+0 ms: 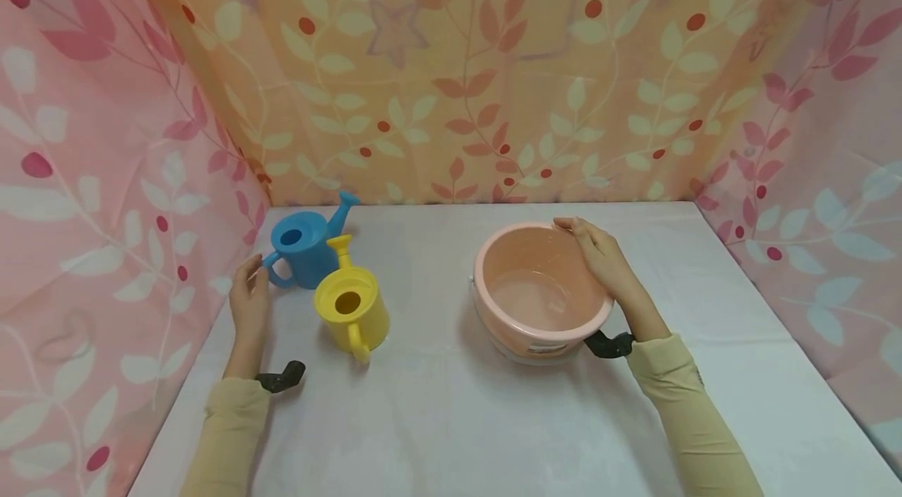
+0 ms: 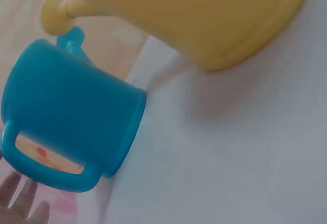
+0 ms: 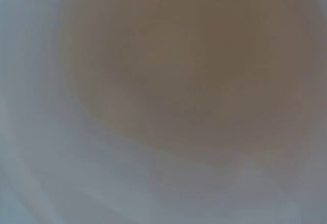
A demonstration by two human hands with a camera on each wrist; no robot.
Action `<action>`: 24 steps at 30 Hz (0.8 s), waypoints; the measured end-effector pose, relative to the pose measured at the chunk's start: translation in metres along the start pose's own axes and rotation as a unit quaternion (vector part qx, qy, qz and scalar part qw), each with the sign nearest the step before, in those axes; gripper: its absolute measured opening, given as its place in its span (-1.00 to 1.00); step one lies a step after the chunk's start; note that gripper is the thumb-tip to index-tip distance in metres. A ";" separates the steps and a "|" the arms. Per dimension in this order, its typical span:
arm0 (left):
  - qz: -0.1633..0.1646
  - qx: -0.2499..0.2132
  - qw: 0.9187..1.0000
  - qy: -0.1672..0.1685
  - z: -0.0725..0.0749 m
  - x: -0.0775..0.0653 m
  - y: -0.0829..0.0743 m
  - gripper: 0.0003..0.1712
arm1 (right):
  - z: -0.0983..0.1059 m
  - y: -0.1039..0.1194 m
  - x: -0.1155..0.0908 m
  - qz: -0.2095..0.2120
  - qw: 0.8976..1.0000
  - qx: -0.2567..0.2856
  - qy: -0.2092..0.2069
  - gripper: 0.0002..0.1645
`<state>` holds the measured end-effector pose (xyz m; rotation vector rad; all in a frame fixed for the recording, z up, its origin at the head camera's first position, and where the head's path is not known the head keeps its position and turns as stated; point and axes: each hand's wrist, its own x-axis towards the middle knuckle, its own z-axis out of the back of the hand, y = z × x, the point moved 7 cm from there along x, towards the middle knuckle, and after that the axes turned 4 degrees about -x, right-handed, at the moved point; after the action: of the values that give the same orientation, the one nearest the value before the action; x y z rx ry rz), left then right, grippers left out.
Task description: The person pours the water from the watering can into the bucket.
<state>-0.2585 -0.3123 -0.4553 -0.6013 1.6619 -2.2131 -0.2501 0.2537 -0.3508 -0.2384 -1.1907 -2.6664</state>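
Observation:
A blue watering can [image 1: 308, 250] stands at the back left, its spout pointing up and right. My left hand [image 1: 250, 301] is beside its handle, fingers loosely bent; whether they touch it I cannot tell. In the left wrist view, the fingers [image 2: 23, 203] show just below the blue handle [image 2: 48, 175]. In front and to the right stands a yellow watering can [image 1: 369, 317], upright, handle towards me. A round pink bucket [image 1: 503, 325] sits right of the middle, with nothing seen inside. My right hand [image 1: 599, 258] rests along its right rim; the thumb is hidden.
A white-covered table [image 1: 423, 426] carries everything. Leaf-patterned cloth hangs behind [image 1: 451, 90] and along both sides. Dark wrist mounts [image 1: 282, 378] stick out from both sleeves. The right wrist view is a brownish blur.

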 end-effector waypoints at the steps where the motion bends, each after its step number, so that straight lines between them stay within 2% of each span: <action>1: -0.006 -0.003 1.000 -0.007 0.001 -0.002 -0.001 -0.53 | 0.000 0.000 0.000 0.001 1.000 0.000 0.000 -0.37; 6: -0.056 -0.011 0.997 -0.045 0.006 -0.013 -0.010 -0.57 | 0.000 0.000 0.000 0.006 1.000 0.003 -0.001 -0.38; 9: -0.075 -0.018 0.995 -0.057 0.007 -0.017 -0.014 -0.59 | 0.000 0.000 -0.001 0.009 1.000 0.006 -0.001 -0.38; 19: -0.080 -0.037 0.994 -0.070 0.009 -0.041 -0.020 -0.59 | 0.000 0.001 -0.001 0.007 1.000 0.005 -0.001 -0.38; 24: -0.070 -0.038 0.995 -0.053 0.008 -0.055 -0.020 -0.58 | 0.000 0.000 -0.001 0.006 1.000 0.001 -0.003 -0.38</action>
<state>-0.2067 -0.2874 -0.4422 -0.8653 1.7019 -2.1780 -0.2496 0.2539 -0.3509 -0.2512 -1.1914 -2.6560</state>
